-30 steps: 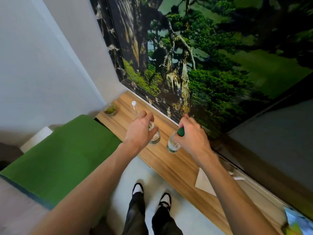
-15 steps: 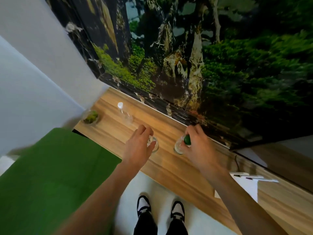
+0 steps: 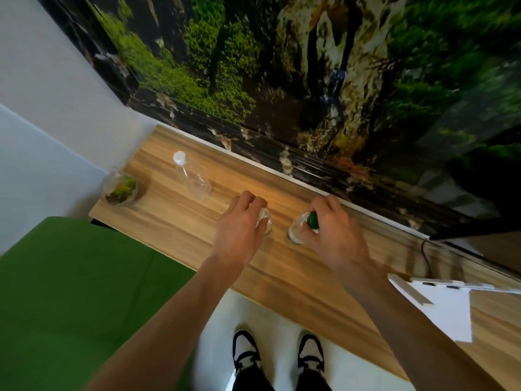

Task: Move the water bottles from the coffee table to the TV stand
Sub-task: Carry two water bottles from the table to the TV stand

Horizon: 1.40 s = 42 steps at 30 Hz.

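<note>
Two clear water bottles stand upright on the wooden TV stand (image 3: 282, 277) below the big screen. My left hand (image 3: 239, 227) grips the top of one clear bottle (image 3: 266, 224), hiding its cap. My right hand (image 3: 335, 235) holds the neck of the green-capped bottle (image 3: 298, 230), whose base rests on the wood. A third clear bottle with a white cap (image 3: 191, 176) stands further left on the stand, apart from both hands.
A TV screen (image 3: 310, 66) showing a forest scene rises just behind the bottles. A small glass jar with green moss (image 3: 121, 189) sits at the stand's left end. White papers (image 3: 439, 303) lie at right. A green surface (image 3: 70, 292) is at lower left.
The view has tilted down and moved closer to the stand. Both hands have lowered their bottles onto the wood and still hold the tops.
</note>
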### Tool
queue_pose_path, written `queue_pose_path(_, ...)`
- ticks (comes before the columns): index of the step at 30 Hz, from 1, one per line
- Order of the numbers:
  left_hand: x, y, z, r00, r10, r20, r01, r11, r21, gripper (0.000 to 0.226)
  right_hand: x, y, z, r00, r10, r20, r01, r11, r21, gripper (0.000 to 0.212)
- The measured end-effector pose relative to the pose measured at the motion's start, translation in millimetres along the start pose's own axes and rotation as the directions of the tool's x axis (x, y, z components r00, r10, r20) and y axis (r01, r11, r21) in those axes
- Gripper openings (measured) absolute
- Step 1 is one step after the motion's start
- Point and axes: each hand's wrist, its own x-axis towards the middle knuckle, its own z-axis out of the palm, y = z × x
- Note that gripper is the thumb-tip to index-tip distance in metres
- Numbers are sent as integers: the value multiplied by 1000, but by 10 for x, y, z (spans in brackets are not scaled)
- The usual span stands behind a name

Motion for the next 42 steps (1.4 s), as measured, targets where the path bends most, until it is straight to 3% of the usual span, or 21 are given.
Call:
queue_pose_path(17, 371, -188, 462, 998, 59, -12, -59, 998, 19, 34, 277, 113, 410, 998, 54, 29, -54, 999, 3, 35)
queue_pose_path(28, 496, -219, 551, 999, 2, -50, -2, 1000, 1, 37, 338, 133, 522, 997, 81, 11, -81, 996, -33, 34)
queue_pose_path(33, 453, -174, 492, 999, -36, -6, 36, 999, 24, 46, 305, 118, 454, 994, 110, -8, -110, 984, -142, 48)
queue_pose_path(38, 384, -53, 252, 999, -47, 17, 48, 998, -34, 62, 197, 72, 258, 996, 45, -79, -56, 988, -144, 48)
queue_pose_path(42, 191, 124, -83, 1000, -14, 21, 14, 999, -30, 63, 41, -33, -45, 990, -11, -138, -9, 990, -141, 54)
